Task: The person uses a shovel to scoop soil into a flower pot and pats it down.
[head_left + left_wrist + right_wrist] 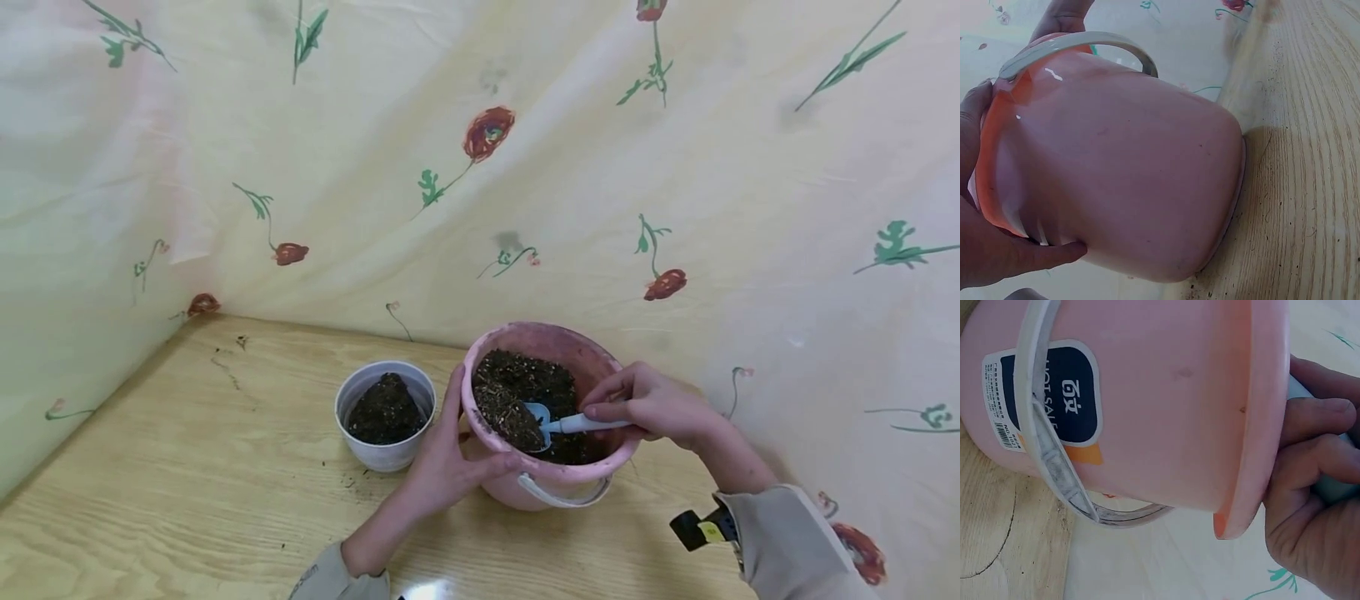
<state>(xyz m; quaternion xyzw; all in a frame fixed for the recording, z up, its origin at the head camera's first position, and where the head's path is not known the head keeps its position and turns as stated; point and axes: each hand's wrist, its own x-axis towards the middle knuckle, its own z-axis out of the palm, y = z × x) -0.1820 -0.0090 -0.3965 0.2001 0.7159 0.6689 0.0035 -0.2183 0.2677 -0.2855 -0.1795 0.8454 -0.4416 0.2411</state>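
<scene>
A pink bucket (525, 492) with dark soil (525, 375) inside stands on the wooden table. My left hand (442, 467) grips its left rim, thumb over the near edge and fingers along the side. The left wrist view shows the same hand (985, 237) spread round the bucket (1129, 169). In my right hand (660, 408) is the light handle of a small blue trowel (577, 423), its blade in the soil inside the bucket. From the right wrist, curled fingers (1316, 419) show just beyond the bucket's rim (1260, 425), and the blade is hidden.
Left of the bucket, close to my left hand, stands a white pot (386, 456) with a mound of dark soil. The bucket's pale handle (562, 500) hangs down at the front. Crumbs of soil lie on the table (187, 467). A flowered sheet (360, 167) hangs behind.
</scene>
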